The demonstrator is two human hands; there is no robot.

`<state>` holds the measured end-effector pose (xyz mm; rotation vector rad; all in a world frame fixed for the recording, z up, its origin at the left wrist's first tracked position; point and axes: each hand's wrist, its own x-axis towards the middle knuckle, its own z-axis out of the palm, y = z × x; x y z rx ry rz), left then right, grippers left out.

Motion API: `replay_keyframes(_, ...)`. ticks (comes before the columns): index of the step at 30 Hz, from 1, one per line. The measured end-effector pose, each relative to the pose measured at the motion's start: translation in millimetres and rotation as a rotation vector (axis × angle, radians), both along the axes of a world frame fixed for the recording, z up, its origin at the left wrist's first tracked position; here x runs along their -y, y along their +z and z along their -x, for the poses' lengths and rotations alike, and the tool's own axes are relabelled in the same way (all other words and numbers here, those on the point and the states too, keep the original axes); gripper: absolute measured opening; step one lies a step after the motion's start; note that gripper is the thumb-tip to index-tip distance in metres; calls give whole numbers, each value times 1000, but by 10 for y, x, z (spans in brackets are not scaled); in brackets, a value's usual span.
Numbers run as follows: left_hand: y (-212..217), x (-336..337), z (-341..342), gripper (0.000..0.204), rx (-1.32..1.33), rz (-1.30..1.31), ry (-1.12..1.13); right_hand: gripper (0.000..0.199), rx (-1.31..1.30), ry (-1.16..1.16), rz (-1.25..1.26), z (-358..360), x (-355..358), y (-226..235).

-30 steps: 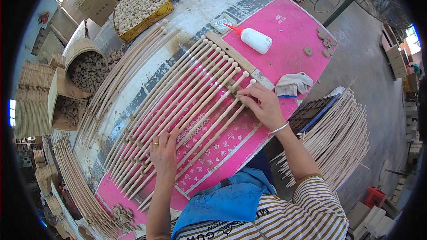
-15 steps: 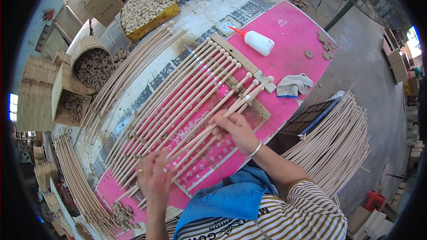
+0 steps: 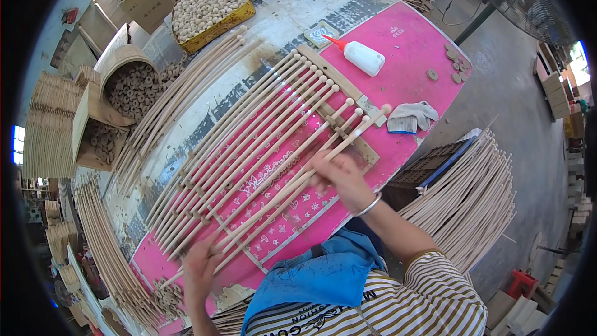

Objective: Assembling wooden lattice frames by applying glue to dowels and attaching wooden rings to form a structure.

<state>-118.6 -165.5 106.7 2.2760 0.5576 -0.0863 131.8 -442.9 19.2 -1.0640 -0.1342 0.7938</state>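
Observation:
My right hand [image 3: 339, 177] is closed around the upper half of a wooden stick with a round ball end [image 3: 385, 109]. This stick slants across the near side of a row of similar ball-ended sticks [image 3: 267, 126]. Lower down, my left hand [image 3: 200, 262] is bent around the stick's lower part, the tip showing past it. The row lies side by side over a wooden rack [image 3: 333, 74], ball ends toward the far right. Small brown pieces show along the row's lower part; whether they encircle the sticks I cannot tell.
A white glue bottle [image 3: 364, 58] with a red nozzle lies on the pink sheet [image 3: 410, 34], near a glove [image 3: 411, 117]. Wooden balls fill a yellow box [image 3: 211, 9]; brown rings fill a tipped tub [image 3: 134, 90]. Stick bundles [image 3: 466, 196] stand right of the table.
My left hand has moved down and toward me, its spread fingers now closing at the stick's lower part. The right hand has shifted slightly right and down, and the held stick's ball end slightly right.

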Motion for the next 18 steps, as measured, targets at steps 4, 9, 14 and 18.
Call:
replay_keyframes(4, -163, 660, -687, 53, 129, -50, -140, 26, -19, 197, -50, 523, -424, -44)
replay_keyframes(9, -190, 895, -916, 54, 187, 260, 44, 28, 3, 139, -104, 550, -371, -13)
replay_keyframes(14, -113, 881, -897, 69, 87, 277, -33, 40, 24, 252, -106, 579, -276, -134)
replay_keyframes(18, -207, 858, -852, 70, 108, 362, 3, 47, 48, 225, -101, 516, -218, -96)
